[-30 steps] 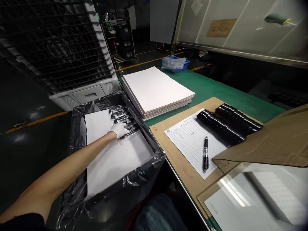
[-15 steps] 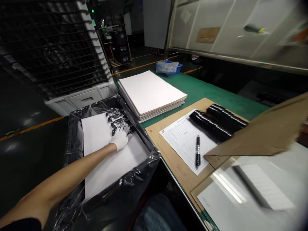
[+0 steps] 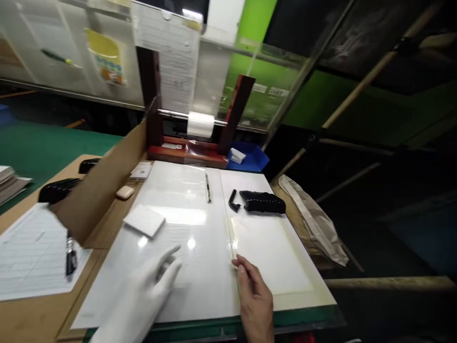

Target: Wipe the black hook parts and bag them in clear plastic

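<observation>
My left hand (image 3: 152, 283), in a white glove, hovers over the left part of the white work surface (image 3: 203, 286). Its thumb and fingers are apart and nothing shows between them. A flat white block (image 3: 144, 220) lies just beyond it. My bare right hand (image 3: 255, 297) is near the front edge, thumb and fingertips close together. Whatever they may hold is too small to make out. Farther back lie a small black bent piece (image 3: 233, 202) and a shiny black bundle (image 3: 264, 203). A pen (image 3: 208, 188) rests left of these.
A cardboard flap (image 3: 103, 186) rises on the left beside a printed form (image 3: 35, 255) with a black pen (image 3: 70, 257). At the back stand a roll of clear film (image 3: 200, 125) on a red-brown holder (image 3: 187, 153) and a blue tray (image 3: 252, 159).
The view has swung right, from the black-lined box to the white work surface. My gloved left hand has left the sheets and black pieces in the box. My right hand has come into view.
</observation>
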